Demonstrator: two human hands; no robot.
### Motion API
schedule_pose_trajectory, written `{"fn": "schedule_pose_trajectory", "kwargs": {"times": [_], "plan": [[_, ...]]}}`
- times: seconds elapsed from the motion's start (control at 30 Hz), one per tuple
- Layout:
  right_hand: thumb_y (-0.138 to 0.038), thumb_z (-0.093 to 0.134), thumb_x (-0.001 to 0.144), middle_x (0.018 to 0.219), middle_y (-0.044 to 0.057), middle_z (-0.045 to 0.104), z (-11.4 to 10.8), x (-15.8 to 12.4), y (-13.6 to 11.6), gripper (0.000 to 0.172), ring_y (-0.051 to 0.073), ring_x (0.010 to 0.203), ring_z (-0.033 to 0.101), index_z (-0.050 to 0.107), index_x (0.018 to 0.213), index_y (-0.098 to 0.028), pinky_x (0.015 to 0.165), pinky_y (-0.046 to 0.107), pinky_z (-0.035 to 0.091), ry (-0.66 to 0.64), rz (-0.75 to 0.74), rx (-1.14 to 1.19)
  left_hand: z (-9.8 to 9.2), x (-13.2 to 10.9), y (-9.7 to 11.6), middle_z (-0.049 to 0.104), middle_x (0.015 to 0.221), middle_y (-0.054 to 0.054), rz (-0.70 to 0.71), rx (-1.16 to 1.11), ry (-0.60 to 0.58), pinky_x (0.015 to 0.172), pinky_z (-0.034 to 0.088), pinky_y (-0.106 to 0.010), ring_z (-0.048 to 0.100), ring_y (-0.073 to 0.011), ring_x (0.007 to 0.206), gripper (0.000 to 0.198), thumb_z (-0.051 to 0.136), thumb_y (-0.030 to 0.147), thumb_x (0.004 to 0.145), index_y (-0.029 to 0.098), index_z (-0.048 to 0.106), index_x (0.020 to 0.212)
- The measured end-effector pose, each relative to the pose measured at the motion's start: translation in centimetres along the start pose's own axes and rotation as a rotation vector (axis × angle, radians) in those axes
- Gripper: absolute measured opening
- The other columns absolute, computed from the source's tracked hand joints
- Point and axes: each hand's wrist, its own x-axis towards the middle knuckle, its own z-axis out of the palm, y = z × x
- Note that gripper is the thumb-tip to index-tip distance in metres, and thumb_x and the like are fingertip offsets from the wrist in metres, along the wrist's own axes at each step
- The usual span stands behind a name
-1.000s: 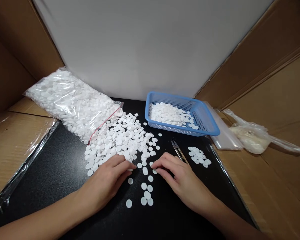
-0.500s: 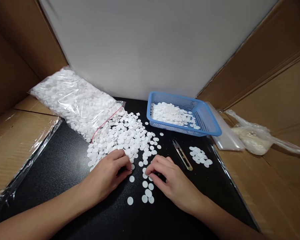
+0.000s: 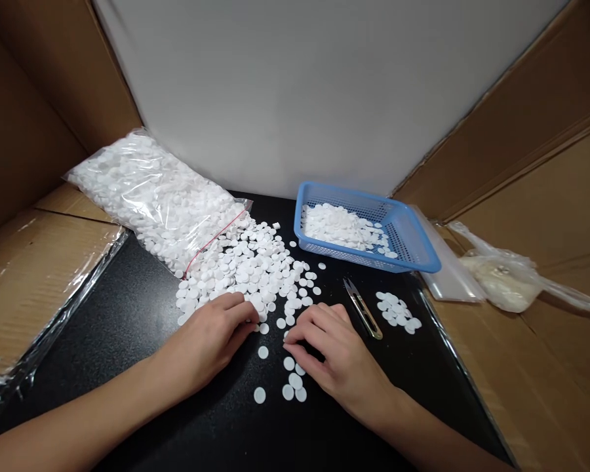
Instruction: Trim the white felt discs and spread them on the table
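My left hand (image 3: 214,337) rests at the near edge of a heap of small white discs (image 3: 253,262), its fingers curled and closed over the discs there. Whatever those fingertips hold, if anything, is hidden. To the right, my right hand (image 3: 332,351) has its thumb and forefinger pinched together beside a few scattered discs; what is between the tips is too small to make out. A single disc (image 3: 263,353) lies between the hands, and another disc (image 3: 259,394) lies nearer me. A small cluster of discs (image 3: 295,381) sits just below my right fingertips.
A clear zip bag (image 3: 152,190) of white discs spills onto the black table (image 3: 201,432). A blue basket (image 3: 373,263) holds more discs. Thread snips (image 3: 362,309) lie by a small disc pile (image 3: 398,311). At right are a flat plastic bag (image 3: 455,282) and a knotted bag (image 3: 504,282).
The view has shifted slightly, moving everything a little to the right. My right fingertips have closed, and some discs beside them are now covered. My left hand has barely moved.
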Motion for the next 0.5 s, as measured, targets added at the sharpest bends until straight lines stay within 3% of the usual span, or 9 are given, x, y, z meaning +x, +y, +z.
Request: {"fn": "schedule_pose_trajectory", "kwargs": {"times": [0.13,0.33,0.5], "plan": [[-0.018,0.065,0.095,0.081,-0.001,0.065,-0.7,0.1,0.5,0.010,0.016,0.079,0.060,0.069,0.086,-0.022,0.075,0.033,0.038,-0.078,0.044,0.058,0.5,0.2,0.0,0.060,0.093,-0.002,0.065,0.049,-0.010,0.075,0.047,-0.030,0.061,-0.0189,0.086,0.014,0.051,0.015,0.100,0.019,0.065,0.098],[-0.020,0.057,0.099,0.086,0.001,0.068,-3.3,-0.1,2.0,0.015,0.018,0.079,0.063,0.070,0.092,-0.024,0.077,0.036,0.041,0.025,0.236,0.006,1.1,0.6,-0.4,0.060,0.096,-0.004,0.140,0.116,-0.009,0.074,0.048,-0.031,0.061,-0.0200,0.087,0.011,0.056,0.016,0.098,0.019,0.066,0.098],[-0.011,0.069,0.091,0.081,-0.002,0.066,-3.2,-0.3,1.8,0.014,0.016,0.077,0.060,0.070,0.086,-0.023,0.076,0.034,0.039,-0.110,0.232,0.007,1.2,0.8,-0.6,0.058,0.091,-0.002,0.156,0.106,0.032,0.072,0.046,-0.030,0.059,-0.0189,0.084,0.011,0.056,0.012,0.096,0.020,0.062,0.091]]}}
